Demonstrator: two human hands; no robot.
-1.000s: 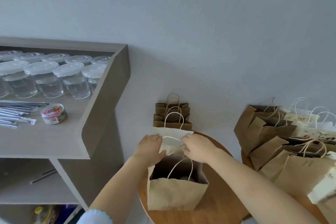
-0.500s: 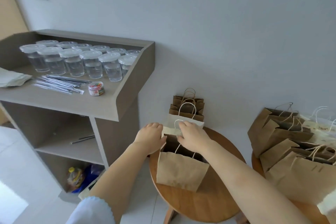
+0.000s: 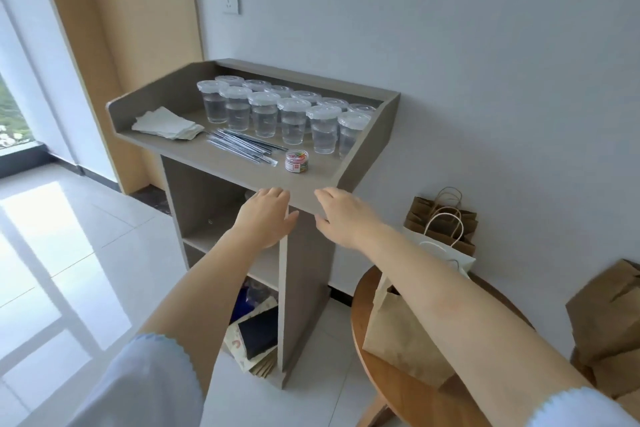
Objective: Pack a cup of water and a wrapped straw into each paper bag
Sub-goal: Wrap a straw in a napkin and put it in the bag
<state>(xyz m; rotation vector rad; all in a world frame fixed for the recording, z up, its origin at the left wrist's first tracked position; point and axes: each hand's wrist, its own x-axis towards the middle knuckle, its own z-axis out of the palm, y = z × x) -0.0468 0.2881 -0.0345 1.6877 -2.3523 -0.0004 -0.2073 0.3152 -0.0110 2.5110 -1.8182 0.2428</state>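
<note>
Several lidded clear cups of water (image 3: 292, 121) stand in rows on a grey counter (image 3: 249, 170). A bundle of wrapped straws (image 3: 242, 146) lies in front of them. My left hand (image 3: 265, 218) and my right hand (image 3: 341, 218) reach out side by side just below the counter's front edge, fingers relaxed, both holding nothing. A brown paper bag (image 3: 394, 333) stands on a round wooden table (image 3: 408, 402) under my right forearm, with a white bag (image 3: 446, 253) behind it.
A small jar of coloured clips (image 3: 297, 160) and a stack of napkins (image 3: 168, 123) lie on the counter. Flat brown bags (image 3: 443, 215) lean against the wall. More brown bags (image 3: 609, 322) sit at the right edge. Shelves below the counter hold odd items.
Both hands have let go of the bag on the round table and moved up and left toward the counter. The view has swung left with them.
</note>
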